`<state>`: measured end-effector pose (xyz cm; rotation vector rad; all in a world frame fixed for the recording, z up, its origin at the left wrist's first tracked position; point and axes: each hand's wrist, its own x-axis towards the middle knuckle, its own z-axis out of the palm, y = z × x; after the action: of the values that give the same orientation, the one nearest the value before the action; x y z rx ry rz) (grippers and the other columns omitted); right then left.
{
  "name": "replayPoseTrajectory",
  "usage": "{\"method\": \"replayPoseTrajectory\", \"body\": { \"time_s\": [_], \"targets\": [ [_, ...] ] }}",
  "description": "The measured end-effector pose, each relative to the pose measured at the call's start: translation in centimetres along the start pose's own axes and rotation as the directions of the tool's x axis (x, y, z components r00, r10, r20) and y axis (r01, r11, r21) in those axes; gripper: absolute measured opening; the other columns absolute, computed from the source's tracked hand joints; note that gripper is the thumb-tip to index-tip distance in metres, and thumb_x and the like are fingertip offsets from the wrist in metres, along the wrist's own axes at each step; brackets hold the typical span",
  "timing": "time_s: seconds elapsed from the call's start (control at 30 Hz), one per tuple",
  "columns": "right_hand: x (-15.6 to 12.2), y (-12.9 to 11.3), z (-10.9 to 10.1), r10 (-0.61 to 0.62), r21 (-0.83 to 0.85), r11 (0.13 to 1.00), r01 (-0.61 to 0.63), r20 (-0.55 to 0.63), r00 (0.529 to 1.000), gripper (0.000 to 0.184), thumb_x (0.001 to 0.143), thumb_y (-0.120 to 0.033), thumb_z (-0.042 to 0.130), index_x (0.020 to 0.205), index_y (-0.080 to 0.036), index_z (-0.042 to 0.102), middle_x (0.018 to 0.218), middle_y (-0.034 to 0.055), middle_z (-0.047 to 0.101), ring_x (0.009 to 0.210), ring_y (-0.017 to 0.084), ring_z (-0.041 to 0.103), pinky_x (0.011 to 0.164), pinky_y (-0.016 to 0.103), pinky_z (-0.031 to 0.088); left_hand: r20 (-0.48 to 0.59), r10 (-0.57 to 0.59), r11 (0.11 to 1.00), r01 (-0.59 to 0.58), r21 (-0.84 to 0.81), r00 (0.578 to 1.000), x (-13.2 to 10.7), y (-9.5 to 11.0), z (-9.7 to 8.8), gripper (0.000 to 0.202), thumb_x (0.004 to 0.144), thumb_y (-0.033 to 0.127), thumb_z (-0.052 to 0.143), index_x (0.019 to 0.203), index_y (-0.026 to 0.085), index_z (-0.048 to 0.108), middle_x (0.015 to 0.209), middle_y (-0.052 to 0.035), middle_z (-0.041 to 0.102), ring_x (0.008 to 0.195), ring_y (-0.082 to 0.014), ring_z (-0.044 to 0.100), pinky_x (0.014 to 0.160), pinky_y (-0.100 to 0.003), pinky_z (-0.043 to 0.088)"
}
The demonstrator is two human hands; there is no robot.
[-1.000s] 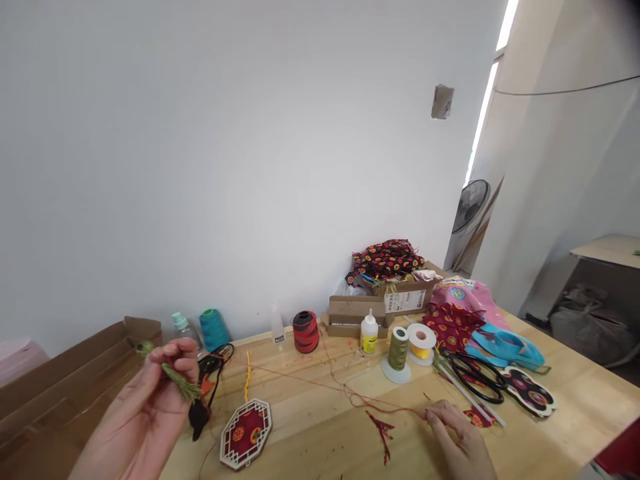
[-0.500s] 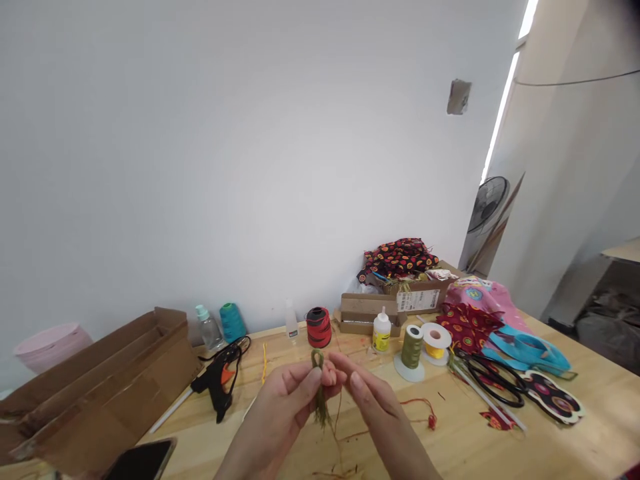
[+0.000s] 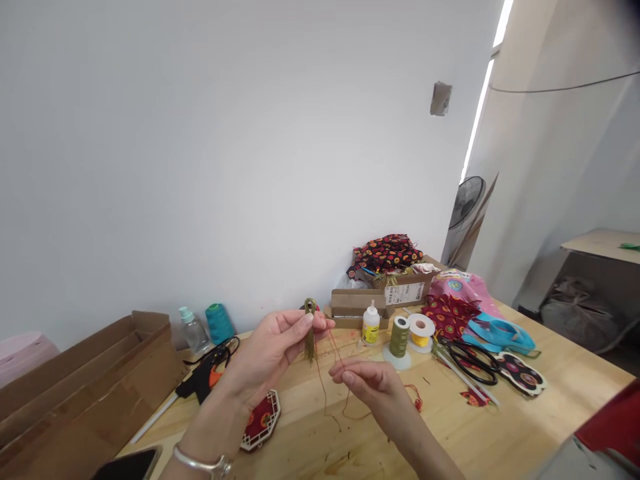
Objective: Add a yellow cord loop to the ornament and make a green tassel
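Observation:
An olive-green tassel (image 3: pixel 309 333) hangs upright from the closed fingers of my left hand (image 3: pixel 277 347), its looped top sticking up above them. Thin red thread (image 3: pixel 321 380) runs from the tassel, and part of it trails down to the table. Lower and to the right, my right hand (image 3: pixel 373 390) pinches a length of that thread, which stretches between the two hands. Below my left wrist lies an octagonal frame (image 3: pixel 263 420) with patterned red fabric, partly hidden by the forearm.
Left stand a long cardboard box (image 3: pixel 90 393), a black glue gun (image 3: pixel 197 383) and a teal thread cone (image 3: pixel 219 323). A glue bottle (image 3: pixel 371 325), a green thread spool (image 3: pixel 399 338) and black scissors (image 3: pixel 470 360) are to the right. Fabric fills a box (image 3: pixel 407 293) behind.
Both hands were close together at the tassel. My left hand has raised the tassel, and my right hand has moved down and away, drawing the red thread. The view has shifted right.

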<state>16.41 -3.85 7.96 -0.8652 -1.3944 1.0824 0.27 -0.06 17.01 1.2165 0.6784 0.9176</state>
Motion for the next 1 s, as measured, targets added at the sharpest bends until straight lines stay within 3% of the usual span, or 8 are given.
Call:
{"method": "replayPoseTrajectory", "body": {
  "time_s": [0.17,0.3,0.67,0.77,0.87,0.93,1.0],
  "targets": [
    [-0.3,-0.2,-0.1,-0.047,-0.027,0.999,0.046,-0.059,0.997,0.017,0.075,-0.029,0.055,0.069,-0.021,0.069,0.078,0.0033,0.065,0.078,0.016,0.057,0.072,0.025,0.042,0.046,0.03,0.999,-0.028,-0.032,0.999,-0.2,0.1,0.5,0.016,0.077,0.021,0.052,0.071,0.013,0.064,0.083,-0.0048,0.062,0.087,-0.0143,0.053,0.085,-0.026,0.037],
    [-0.3,-0.3,-0.1,-0.059,-0.072,0.996,0.054,-0.077,0.995,0.017,0.075,-0.029,0.055,0.069,-0.021,0.069,0.078,0.0042,0.064,0.078,0.017,0.057,0.072,0.026,0.042,0.024,0.063,0.995,-0.061,-0.076,0.998,-0.3,0.3,0.8,0.016,0.077,0.019,0.05,0.071,0.012,0.063,0.082,-0.0047,0.062,0.083,-0.0135,0.055,0.083,-0.026,0.038],
    [0.0,0.2,0.3,-0.068,-0.064,0.996,0.067,-0.007,0.998,0.019,0.075,-0.032,0.055,0.07,-0.021,0.069,0.08,0.0046,0.066,0.08,0.018,0.058,0.075,0.029,0.043,-0.015,0.115,0.971,-0.115,-0.209,0.993,-0.1,0.6,1.4,0.015,0.075,0.019,0.053,0.07,0.01,0.064,0.079,-0.0057,0.063,0.088,-0.0172,0.055,0.086,-0.029,0.039],
    [0.2,0.2,-0.2,0.006,0.002,1.0,-0.006,0.054,0.999,0.02,0.071,-0.034,0.059,0.085,-0.022,0.067,0.096,0.0062,0.064,0.095,0.02,0.054,0.085,0.033,0.039,-0.015,0.095,0.979,-0.096,-0.181,0.995,-0.2,0.5,1.3,0.015,0.076,0.019,0.053,0.071,0.01,0.064,0.078,-0.0057,0.063,0.086,-0.0156,0.056,0.084,-0.026,0.04],
    [0.6,-0.7,-0.1,0.028,0.128,0.991,-0.039,0.083,0.996,0.037,0.072,-0.036,0.058,0.107,-0.023,0.056,0.115,0.0068,0.054,0.109,0.02,0.045,0.094,0.036,0.03,0.006,0.07,0.991,-0.069,-0.118,0.998,-0.2,0.4,1.3,0.015,0.075,0.02,0.053,0.07,0.011,0.064,0.079,-0.0059,0.064,0.082,-0.0141,0.056,0.081,-0.025,0.041],
    [0.8,-1.3,0.4,0.002,0.172,0.985,-0.016,0.085,0.996,0.038,0.076,-0.038,0.053,0.11,-0.023,0.053,0.109,0.0063,0.057,0.103,0.018,0.048,0.091,0.033,0.032,0.021,0.049,0.995,-0.047,-0.086,0.999,-0.2,0.5,1.4,0.015,0.074,0.022,0.055,0.07,0.011,0.064,0.079,-0.0068,0.065,0.079,-0.0136,0.056,0.078,-0.024,0.042],
    [0.7,-1.4,1.2,0.003,0.168,0.986,-0.017,0.086,0.996,0.033,0.078,-0.04,0.049,0.102,-0.019,0.059,0.079,0.0037,0.062,0.079,0.014,0.055,0.076,0.028,0.041,0.005,0.051,0.995,-0.05,-0.086,0.999,-0.1,0.8,1.3,0.015,0.073,0.022,0.056,0.07,0.011,0.065,0.078,-0.0069,0.065,0.078,-0.0134,0.057,0.077,-0.024,0.042]
  ]
}}
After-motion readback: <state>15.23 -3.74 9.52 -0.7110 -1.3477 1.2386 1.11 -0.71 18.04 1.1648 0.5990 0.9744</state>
